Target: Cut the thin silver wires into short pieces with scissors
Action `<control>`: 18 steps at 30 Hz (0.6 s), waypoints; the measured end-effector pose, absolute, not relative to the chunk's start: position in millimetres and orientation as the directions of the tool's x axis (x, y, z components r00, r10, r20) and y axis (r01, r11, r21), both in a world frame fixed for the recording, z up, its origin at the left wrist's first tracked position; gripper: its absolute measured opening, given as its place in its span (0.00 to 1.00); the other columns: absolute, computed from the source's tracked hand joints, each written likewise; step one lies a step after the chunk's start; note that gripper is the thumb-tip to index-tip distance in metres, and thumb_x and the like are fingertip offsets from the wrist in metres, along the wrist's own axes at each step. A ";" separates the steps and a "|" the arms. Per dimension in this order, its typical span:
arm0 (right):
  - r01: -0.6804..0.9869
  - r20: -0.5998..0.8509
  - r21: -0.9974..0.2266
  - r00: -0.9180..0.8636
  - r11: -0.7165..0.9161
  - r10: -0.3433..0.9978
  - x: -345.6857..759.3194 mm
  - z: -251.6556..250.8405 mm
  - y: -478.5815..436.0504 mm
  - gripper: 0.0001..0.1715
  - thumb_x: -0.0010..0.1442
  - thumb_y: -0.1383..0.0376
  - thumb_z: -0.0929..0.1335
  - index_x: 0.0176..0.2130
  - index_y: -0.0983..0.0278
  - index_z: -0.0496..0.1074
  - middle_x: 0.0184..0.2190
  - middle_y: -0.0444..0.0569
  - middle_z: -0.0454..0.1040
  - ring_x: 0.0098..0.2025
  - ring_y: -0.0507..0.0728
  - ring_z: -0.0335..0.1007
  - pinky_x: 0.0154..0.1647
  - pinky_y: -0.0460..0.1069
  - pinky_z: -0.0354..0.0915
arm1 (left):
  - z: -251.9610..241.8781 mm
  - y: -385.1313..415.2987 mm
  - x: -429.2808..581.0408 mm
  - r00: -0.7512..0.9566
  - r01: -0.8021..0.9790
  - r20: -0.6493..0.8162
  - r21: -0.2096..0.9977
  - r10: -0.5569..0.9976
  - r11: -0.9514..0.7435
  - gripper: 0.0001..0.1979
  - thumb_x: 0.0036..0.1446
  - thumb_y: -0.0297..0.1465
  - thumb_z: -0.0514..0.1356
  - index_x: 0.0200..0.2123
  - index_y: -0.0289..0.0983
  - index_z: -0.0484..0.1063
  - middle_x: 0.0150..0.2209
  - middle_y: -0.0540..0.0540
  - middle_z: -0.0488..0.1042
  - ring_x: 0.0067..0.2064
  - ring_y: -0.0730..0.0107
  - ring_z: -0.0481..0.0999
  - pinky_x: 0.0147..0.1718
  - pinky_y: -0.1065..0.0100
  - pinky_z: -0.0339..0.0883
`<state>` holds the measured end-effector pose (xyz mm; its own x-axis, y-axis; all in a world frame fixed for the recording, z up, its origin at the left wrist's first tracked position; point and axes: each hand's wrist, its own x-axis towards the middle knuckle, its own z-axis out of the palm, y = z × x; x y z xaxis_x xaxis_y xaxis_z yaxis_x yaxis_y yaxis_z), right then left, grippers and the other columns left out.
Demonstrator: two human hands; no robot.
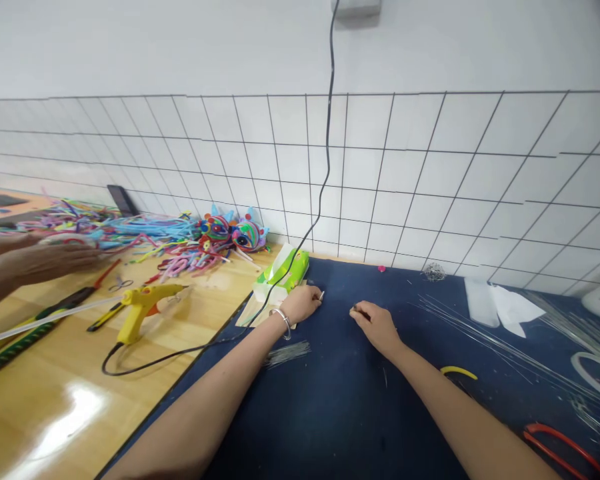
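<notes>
Over the dark blue mat (325, 413), my left hand (301, 304) is closed in a pinch. A small pale, short piece (322, 296) sticks up from its fingertips; its kind is too small to make out. Across a short gap, my right hand (379, 327) is pinched too, with a tiny dark bit showing at the fingertips that I cannot identify. Beside my left hand lies a green and white tissue pack (295, 268). Close to my left forearm, a bundle of short thin wires (289, 354) rests on the mat.
To the left are a yellow glue gun (141, 308) with its cable, a box cutter (105, 317), heaped pipe cleaners (145, 233) and another person's hands (35, 263). Long wires (460, 327), a white paper piece (517, 308) and red handles (563, 443) lie right.
</notes>
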<state>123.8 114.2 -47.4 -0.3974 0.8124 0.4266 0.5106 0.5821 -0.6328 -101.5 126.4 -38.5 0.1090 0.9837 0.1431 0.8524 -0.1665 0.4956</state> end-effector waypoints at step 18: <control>0.505 0.439 -0.629 -0.397 0.592 0.806 123.5 -49.6 114.5 0.09 0.56 0.63 0.61 0.27 0.61 0.66 0.27 0.44 0.70 0.31 0.53 0.65 0.34 0.46 0.56 | -48.5 132.4 -102.8 0.074 0.893 0.121 0.435 0.990 -0.119 0.08 0.45 0.32 0.61 0.30 0.37 0.74 0.27 0.48 0.74 0.30 0.69 0.71 0.28 0.72 0.59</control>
<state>123.5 114.5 -49.6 -0.3974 0.8058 0.4390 0.5047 0.5915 -0.6288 -102.8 132.4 -48.5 0.0735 0.9900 0.1206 0.8927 -0.1193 0.4346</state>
